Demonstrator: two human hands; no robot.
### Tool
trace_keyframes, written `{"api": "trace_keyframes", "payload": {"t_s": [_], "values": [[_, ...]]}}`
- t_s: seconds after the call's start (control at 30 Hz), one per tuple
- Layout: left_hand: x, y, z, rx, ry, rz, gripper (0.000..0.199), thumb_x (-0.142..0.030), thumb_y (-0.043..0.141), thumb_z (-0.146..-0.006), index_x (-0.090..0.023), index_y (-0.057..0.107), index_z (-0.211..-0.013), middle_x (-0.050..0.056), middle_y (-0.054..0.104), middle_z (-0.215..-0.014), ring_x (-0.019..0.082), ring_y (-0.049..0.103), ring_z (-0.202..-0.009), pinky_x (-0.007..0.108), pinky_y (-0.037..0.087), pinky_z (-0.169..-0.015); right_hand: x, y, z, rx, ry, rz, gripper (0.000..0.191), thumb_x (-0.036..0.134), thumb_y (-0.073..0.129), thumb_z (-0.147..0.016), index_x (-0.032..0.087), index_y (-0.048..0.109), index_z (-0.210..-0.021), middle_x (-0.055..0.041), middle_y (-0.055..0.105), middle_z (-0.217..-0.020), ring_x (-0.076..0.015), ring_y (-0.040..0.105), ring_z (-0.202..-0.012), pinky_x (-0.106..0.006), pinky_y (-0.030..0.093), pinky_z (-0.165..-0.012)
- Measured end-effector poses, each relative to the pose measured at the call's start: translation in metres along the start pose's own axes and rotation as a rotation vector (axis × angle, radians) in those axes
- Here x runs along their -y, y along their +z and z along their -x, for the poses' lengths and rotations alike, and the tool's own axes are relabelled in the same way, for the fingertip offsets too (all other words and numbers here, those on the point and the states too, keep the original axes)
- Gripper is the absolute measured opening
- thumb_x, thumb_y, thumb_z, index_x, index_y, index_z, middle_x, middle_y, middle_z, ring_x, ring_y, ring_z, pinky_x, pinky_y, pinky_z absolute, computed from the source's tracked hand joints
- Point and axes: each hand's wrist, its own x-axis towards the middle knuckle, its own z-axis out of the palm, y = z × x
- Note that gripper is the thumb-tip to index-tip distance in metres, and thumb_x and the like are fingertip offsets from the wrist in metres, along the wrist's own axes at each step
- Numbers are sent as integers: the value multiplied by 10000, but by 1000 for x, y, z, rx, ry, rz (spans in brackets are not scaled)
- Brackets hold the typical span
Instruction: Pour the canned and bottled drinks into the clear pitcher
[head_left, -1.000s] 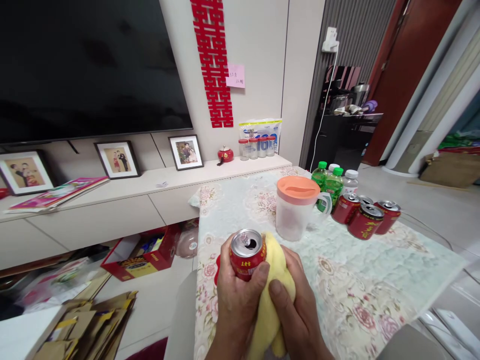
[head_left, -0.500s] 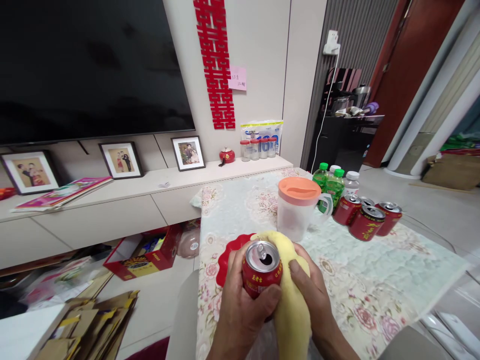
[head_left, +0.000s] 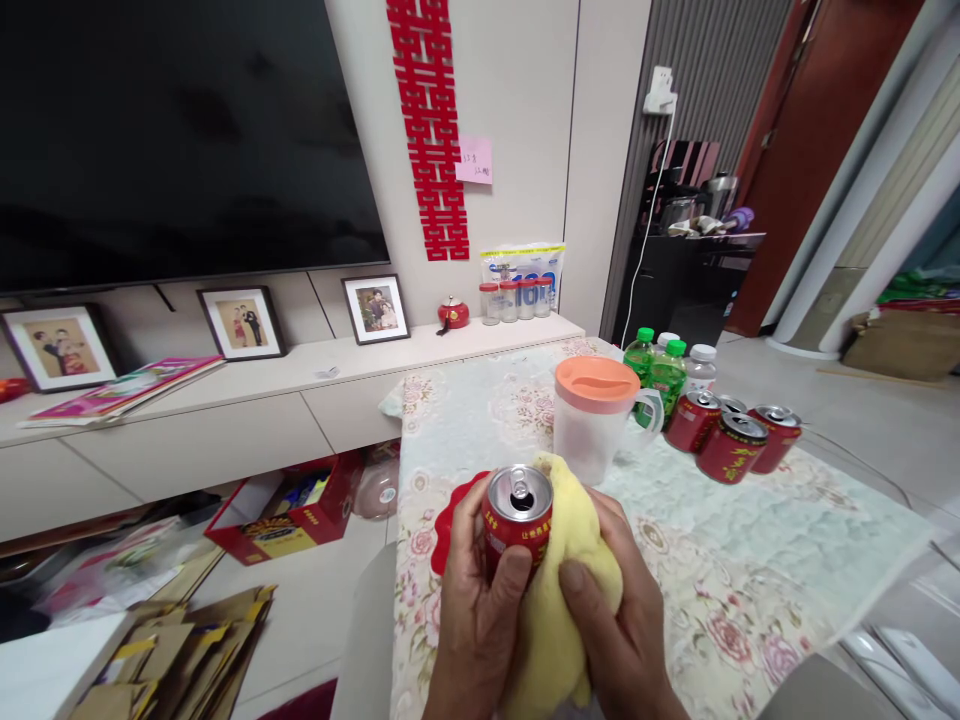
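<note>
My left hand (head_left: pixel 480 610) is wrapped round a red drink can (head_left: pixel 517 525), held upright with its silver top opened and the tab facing up. A yellow cloth (head_left: pixel 570 560) is bunched in my right hand (head_left: pixel 626 600), thumb on top, and it presses against the can's right side. The cloth hangs down between both wrists. Behind the left hand a red scalloped dish (head_left: pixel 444 525) lies partly hidden on the table. Just beyond the cloth stands a frosted pitcher (head_left: pixel 589 435) with an orange lid.
Several red cans (head_left: pixel 731 447) stand on the right of the flowered tablecloth (head_left: pixel 480 400). Behind them are green bottles (head_left: pixel 666 375) and clear ones with white caps. A white cabinet (head_left: pixel 315 365) with photo frames runs along the wall. Flattened cardboard (head_left: pixel 180 660) lies at lower left.
The can has turned in my left hand, showing different lettering, and sits slightly higher and left. My right hand and the cloth have shifted lower, and the cloth is bunched differently.
</note>
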Motion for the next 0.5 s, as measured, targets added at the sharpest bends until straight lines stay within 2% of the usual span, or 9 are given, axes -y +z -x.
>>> {"api": "trace_keyframes", "payload": {"t_s": [0.1,0.23,0.33,0.5], "values": [[-9,4,6,-6,-51,-20,749,-670,683,-889,-248,512,-1484,133,602,-1543,361,583,-1415,455,510,-1147,1,4,7,-3,-137,115,531,364,576,-996,318,513,-1522,-110,529,-1508,-349,536,-1385,-527,469,-1121],[-15,6,8,-27,-91,-8,773,-749,637,-872,-221,543,-1429,134,666,-1444,367,610,-1370,474,501,-1150,6,14,15,-49,-188,185,520,433,523,-1015,353,489,-1528,-115,460,-1546,-384,514,-1378,-603,406,-1142],[-14,4,5,-40,-113,-22,746,-755,667,-840,-218,605,-1355,124,713,-1356,374,645,-1311,471,543,-1086,5,13,17,-39,-196,180,511,454,522,-1020,369,491,-1523,-105,469,-1543,-379,514,-1375,-600,404,-1140],[-6,-1,4,45,-147,2,747,-739,720,-801,-213,646,-1326,125,742,-1312,373,680,-1242,476,550,-1063,-2,-3,7,36,-133,68,491,387,586,-998,338,557,-1486,-95,539,-1510,-348,534,-1387,-527,422,-1149]]}}
